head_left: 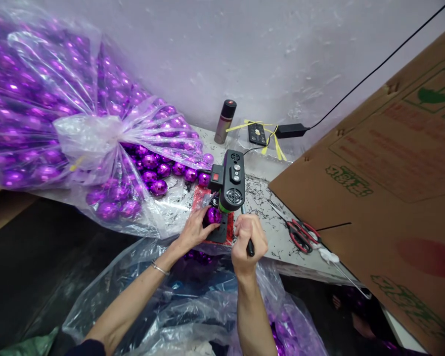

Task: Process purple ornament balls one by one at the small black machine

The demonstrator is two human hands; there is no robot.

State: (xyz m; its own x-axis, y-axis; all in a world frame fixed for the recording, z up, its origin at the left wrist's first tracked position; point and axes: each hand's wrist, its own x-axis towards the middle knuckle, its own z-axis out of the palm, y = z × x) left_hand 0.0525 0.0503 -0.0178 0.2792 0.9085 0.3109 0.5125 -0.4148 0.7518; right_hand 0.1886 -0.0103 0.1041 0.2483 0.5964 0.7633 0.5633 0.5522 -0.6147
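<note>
A shiny purple ball (214,215) sits under the head of a small black bench press machine (233,173). My left hand (196,228) grips the ball from the left, with thumb and fingers around it. My right hand (249,240) is wrapped round the machine's lever handle (250,248), whose black end pokes out below the fist. The machine's black base (218,233) rests on a red patch on the table. Just left of it, several more purple balls (178,169) spill from the mouth of a clear plastic bag.
A huge clear bag of purple balls (33,99) fills the left. Red-handled scissors (300,235) lie at right beside a cardboard box (378,188). A spray can (225,121), a phone-like black item (257,133) and a power adapter (291,130) are behind. Another clear bag (178,311) hangs below the table edge.
</note>
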